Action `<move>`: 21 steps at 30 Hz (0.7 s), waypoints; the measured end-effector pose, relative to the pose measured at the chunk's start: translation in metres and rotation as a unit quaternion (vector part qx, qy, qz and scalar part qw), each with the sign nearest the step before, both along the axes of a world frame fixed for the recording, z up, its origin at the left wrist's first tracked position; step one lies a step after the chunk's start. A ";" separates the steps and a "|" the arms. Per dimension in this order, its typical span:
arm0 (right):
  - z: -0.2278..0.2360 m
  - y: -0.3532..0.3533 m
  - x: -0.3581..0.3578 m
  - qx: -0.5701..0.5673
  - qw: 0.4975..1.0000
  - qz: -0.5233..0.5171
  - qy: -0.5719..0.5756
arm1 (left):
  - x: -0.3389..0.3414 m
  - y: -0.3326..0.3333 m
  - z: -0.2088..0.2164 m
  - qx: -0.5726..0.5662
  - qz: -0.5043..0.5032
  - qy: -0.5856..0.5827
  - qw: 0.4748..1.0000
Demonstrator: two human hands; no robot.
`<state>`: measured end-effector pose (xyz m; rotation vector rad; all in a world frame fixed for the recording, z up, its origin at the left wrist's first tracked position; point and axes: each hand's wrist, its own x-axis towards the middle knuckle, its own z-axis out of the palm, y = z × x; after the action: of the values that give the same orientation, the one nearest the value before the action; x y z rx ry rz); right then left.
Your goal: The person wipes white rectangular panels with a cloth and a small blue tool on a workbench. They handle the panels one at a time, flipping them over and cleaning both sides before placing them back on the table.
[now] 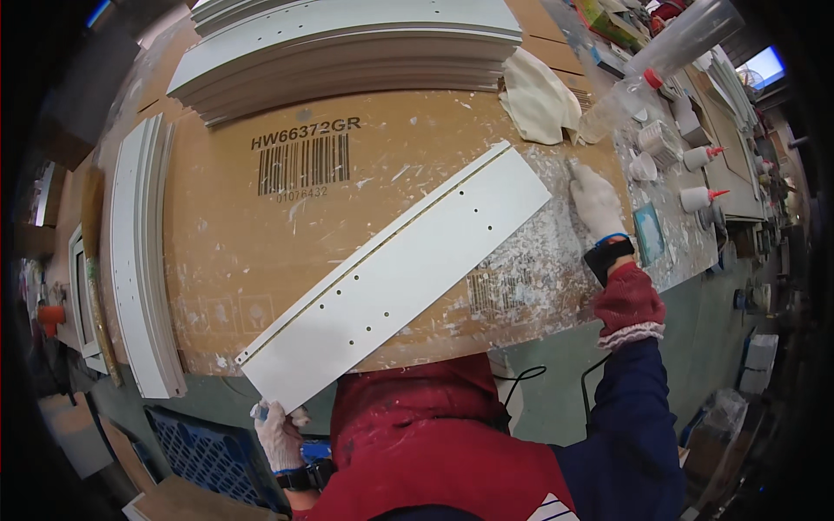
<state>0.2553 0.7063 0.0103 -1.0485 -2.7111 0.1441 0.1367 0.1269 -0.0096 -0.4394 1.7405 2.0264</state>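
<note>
A long white board (pixel 408 252) with several small drilled holes and a groove along one long edge lies slanted over the cardboard-covered table. My left hand (pixel 280 434), in a white glove, is closed on the board's near left end, which juts past the table's front edge. Off the board's far right end, my right hand (pixel 596 198), also gloved, is over the paint-spotted cardboard with a finger stretched out toward a white cloth (pixel 540 97). I see nothing held in it, though some of its fingers are hard to make out.
Stacked white boards stand at the far side (pixel 347 48) and along the left (pixel 143 260). To the right are small red-tipped bottles (pixel 698 199), a clear plastic bottle (pixel 621 104), a white tub (pixel 660 143) and a teal flat piece (pixel 648 233). A blue plastic pallet (pixel 204 451) lies lower left.
</note>
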 end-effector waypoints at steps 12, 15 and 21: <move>-0.003 -0.129 -0.043 0.053 0.985 0.147 -0.068 | -0.003 0.023 0.021 -0.035 -0.166 -0.114 0.979; 0.000 -0.203 -0.057 0.126 0.953 0.272 -0.048 | -0.003 0.015 0.015 -0.012 -0.177 -0.119 0.977; 0.009 -0.371 -0.082 -0.312 0.792 0.523 -0.025 | 0.001 -0.026 -0.022 0.191 -0.093 -0.142 0.967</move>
<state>0.1733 0.3355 0.0188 0.5374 -2.9847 1.2477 0.1373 0.1006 -0.0320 -0.4003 1.1442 1.9875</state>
